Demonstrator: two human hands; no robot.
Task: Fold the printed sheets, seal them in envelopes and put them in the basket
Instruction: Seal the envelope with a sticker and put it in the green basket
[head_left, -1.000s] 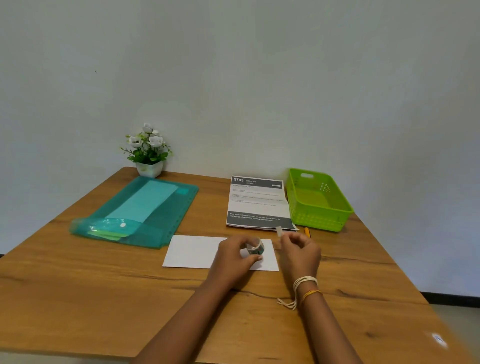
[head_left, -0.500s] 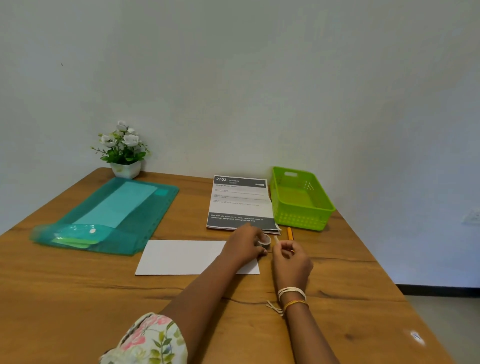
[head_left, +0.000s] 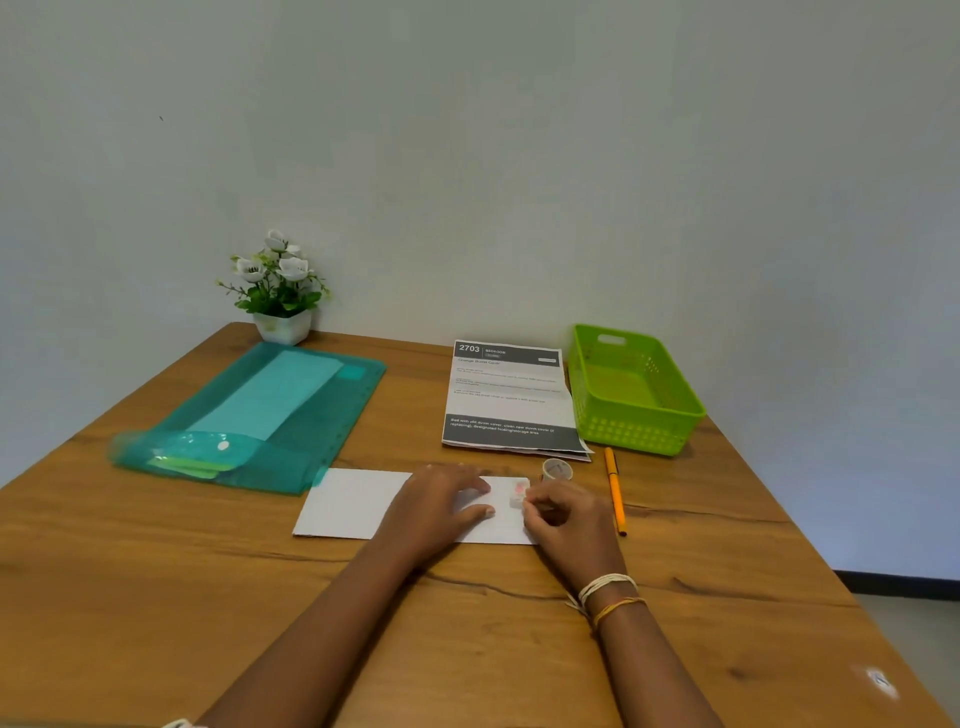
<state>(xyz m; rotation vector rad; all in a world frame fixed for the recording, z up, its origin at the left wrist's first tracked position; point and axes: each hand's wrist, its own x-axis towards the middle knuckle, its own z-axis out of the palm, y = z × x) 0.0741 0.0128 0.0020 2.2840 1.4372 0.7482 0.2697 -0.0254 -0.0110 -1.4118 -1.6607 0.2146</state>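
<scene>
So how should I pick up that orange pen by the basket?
Pinch the orange pen around the middle of its thin barrel, coming straight down from above. It lies flat on the table, pointing away from you, with bare wood on both sides, so a thumb and finger fit either side. The right hand is nearest.

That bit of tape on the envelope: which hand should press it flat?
Probably the right hand: its fingertips already pinch the tape. The left hand lies flat on the envelope, steadying it.
</scene>
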